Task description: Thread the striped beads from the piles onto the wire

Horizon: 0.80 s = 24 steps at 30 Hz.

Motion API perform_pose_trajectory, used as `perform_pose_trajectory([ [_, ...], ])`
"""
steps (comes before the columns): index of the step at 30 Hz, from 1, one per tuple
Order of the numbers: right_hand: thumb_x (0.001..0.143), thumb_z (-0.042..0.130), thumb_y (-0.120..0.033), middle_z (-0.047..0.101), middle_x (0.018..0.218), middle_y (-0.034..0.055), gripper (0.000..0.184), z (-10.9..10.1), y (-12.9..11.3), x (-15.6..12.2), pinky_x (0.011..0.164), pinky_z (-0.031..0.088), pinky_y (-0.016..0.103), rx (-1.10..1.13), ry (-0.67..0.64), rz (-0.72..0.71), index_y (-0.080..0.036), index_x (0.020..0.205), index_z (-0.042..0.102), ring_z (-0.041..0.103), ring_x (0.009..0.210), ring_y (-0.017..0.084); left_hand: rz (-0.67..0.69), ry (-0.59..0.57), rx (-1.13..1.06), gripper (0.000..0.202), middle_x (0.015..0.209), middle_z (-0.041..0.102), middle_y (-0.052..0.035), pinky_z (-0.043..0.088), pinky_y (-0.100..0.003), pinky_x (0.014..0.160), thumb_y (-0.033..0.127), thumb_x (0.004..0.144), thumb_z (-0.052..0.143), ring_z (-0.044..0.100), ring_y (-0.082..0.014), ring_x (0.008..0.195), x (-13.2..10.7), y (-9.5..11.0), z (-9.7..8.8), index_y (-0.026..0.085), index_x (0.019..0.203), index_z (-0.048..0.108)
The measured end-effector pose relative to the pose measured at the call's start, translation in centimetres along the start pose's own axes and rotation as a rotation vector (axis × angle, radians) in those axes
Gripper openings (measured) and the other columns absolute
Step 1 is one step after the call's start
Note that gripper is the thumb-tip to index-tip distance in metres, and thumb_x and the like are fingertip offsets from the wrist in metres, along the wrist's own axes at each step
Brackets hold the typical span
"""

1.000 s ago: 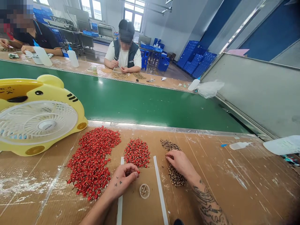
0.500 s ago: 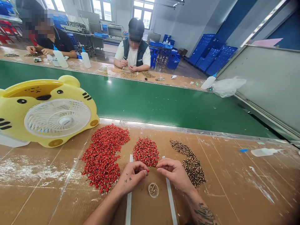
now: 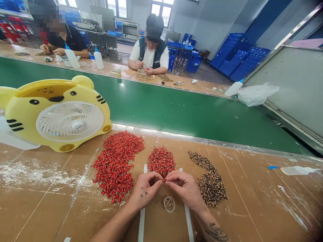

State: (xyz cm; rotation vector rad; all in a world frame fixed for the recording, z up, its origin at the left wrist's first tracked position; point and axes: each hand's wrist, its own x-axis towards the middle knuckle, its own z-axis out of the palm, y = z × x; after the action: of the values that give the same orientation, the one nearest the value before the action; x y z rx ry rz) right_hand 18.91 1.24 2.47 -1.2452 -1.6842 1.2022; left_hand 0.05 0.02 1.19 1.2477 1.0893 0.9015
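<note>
Two hands low in the head view, both closed in on one small red piece [image 3: 164, 180] at mid-bench. Left hand [image 3: 145, 190]: fingers curled, fingertips pinching the piece from one side; small dark tattoo marks on the back. Right hand [image 3: 186, 189]: fingertips gripping the same piece from the other side, tattooed forearm [image 3: 215, 232] running off the lower edge. The piece is mostly hidden by the fingers, its detail too small to tell.

Just above the hands, a round mound of red pieces [image 3: 161, 162]. Left of it, a larger red heap [image 3: 114, 166], pieces tipped pale. Right of the right hand, a long strip of speckled brown pieces [image 3: 211, 187]. Below the hands, a small clear cup [image 3: 169, 204] with something thin inside, between two white strips [image 3: 189, 218] laid on the cardboard-covered bench [image 3: 50, 201].

Left of the heap, a yellow tiger-shaped fan [image 3: 58, 114], upright. Beyond, a green conveyor belt [image 3: 176, 114] runs across. At the far bench, one seated co-worker [image 3: 152, 55] in a dark vest, hands over small brown pieces; a second co-worker [image 3: 65, 43] to the left, beside white squeeze bottles [image 3: 98, 59]. Blue crates [image 3: 242, 60] are stacked at the back.
</note>
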Motion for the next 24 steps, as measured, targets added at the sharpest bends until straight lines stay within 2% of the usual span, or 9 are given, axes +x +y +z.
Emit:
perform_pose_trajectory([
  [5,0.085,0.071,-0.031,0.073,0.087,0.0064,0.013,0.3,-0.2,-0.2,0.078,0.056,0.030,-0.036,-0.008,-0.043,-0.020,0.079,0.074,0.068,0.082,0.019,-0.006,0.004,0.018,0.016,0.065,0.058,-0.0009,0.035,-0.023,0.059,0.024,0.082,0.059,0.048,-0.0140,0.062,0.0,0.0,0.0,0.014,0.077,0.070],
  [10,0.089,0.066,-0.023,0.072,0.088,0.0052,0.010,0.4,-0.7,-0.5,0.076,0.054,0.029,-0.209,-0.033,-0.133,-0.022,0.082,0.073,0.068,0.082,0.018,-0.001,0.018,0.029,0.017,0.064,0.059,-0.0011,0.036,-0.023,0.059,0.024,0.082,0.059,0.048,-0.0142,0.062,0.1,-0.2,0.1,0.014,0.076,0.071],
  [15,0.092,0.058,-0.016,0.071,0.089,0.0056,0.015,0.3,-1.1,-0.6,0.074,0.054,0.030,-0.325,-0.057,-0.255,-0.023,0.088,0.072,0.067,0.083,0.018,0.031,0.038,0.077,0.020,0.065,0.061,-0.0018,0.036,-0.023,0.058,0.027,0.084,0.058,0.049,-0.0144,0.061,0.0,-0.4,0.1,0.014,0.075,0.071],
  [17,0.092,0.059,-0.017,0.071,0.090,0.0055,0.015,0.3,-1.1,-0.5,0.075,0.054,0.030,-0.322,-0.064,-0.243,-0.023,0.088,0.072,0.067,0.084,0.019,0.046,0.039,0.091,0.022,0.066,0.063,-0.0022,0.036,-0.023,0.058,0.028,0.085,0.058,0.049,-0.0146,0.061,-0.1,-0.5,0.0,0.014,0.076,0.072],
  [24,0.087,0.068,-0.024,0.072,0.088,0.0052,0.009,0.1,-1.0,-0.5,0.076,0.054,0.029,-0.149,-0.057,-0.067,-0.023,0.084,0.077,0.067,0.082,0.018,0.050,0.022,0.026,0.023,0.068,0.064,-0.0031,0.037,-0.023,0.059,0.031,0.086,0.059,0.051,-0.0152,0.064,-0.3,-0.5,0.0,0.014,0.079,0.074],
])
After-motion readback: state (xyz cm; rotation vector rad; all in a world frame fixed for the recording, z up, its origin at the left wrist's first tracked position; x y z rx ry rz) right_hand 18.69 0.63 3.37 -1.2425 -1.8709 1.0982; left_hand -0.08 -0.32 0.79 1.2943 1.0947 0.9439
